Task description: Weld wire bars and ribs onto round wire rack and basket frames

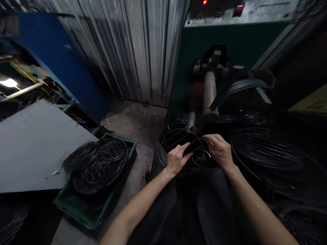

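Observation:
A round wire frame, made of thin rings and cross wires, is held in front of my lap. My left hand is curled at the frame's middle, its thumb and forefinger pointing right around the wires; the exact contact is hard to see. At the frame's upper right edge, my right hand pinches the wire between thumb and fingertips. Just beyond the hands, a metal cylinder juts from a dark green machine. A small shiny wire ring shape shows below the hands, partly hidden.
On my left, a green crate holds piled round wire frames beside a grey board. More wire frames lie stacked on my right. Several small wire grids lie on the floor by the corrugated wall. A blue panel stands left.

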Available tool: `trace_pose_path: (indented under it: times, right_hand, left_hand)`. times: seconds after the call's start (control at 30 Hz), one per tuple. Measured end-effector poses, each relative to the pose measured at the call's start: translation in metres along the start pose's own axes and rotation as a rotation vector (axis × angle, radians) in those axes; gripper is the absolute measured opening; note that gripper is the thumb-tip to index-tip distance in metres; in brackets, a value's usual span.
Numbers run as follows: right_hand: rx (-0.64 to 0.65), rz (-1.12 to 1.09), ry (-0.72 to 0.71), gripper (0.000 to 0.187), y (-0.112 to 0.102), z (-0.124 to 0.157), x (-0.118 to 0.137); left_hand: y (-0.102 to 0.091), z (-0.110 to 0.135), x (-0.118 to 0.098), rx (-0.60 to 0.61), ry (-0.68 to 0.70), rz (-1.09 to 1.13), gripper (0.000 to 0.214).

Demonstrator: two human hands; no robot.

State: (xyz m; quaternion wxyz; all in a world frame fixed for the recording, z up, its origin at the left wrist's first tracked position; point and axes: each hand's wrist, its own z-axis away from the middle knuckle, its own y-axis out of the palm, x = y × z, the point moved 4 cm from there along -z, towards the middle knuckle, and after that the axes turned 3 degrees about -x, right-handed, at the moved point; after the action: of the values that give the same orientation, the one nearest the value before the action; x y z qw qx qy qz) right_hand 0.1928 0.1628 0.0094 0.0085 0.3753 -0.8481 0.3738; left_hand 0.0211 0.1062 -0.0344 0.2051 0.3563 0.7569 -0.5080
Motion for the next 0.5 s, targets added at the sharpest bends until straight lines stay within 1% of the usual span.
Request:
trace_pose_path:
  times: [0.07,0.23,0.37,0.5]
  right_hand:
    - [0.001,0.008,-0.007,0.018,0.000,0.000,-0.004]
    - [0.003,0.034,-0.024,0.019,0.001,0.003,-0.009]
    - [-0.001,0.032,-0.008,0.019,0.003,0.006,-0.012]
    - [-0.006,0.055,0.026,0.021,0.003,0.006,-0.014]
  left_hand:
    - [0.000,-0.005,-0.004,0.012,-0.021,-0.002,0.042]
    - [-0.004,-0.020,-0.010,0.227,-0.115,-0.017,0.040]
    - [-0.008,-0.029,-0.005,0.264,-0.140,0.012,0.035]
    - [-0.009,-0.038,0.000,0.330,-0.190,-0.026,0.037]
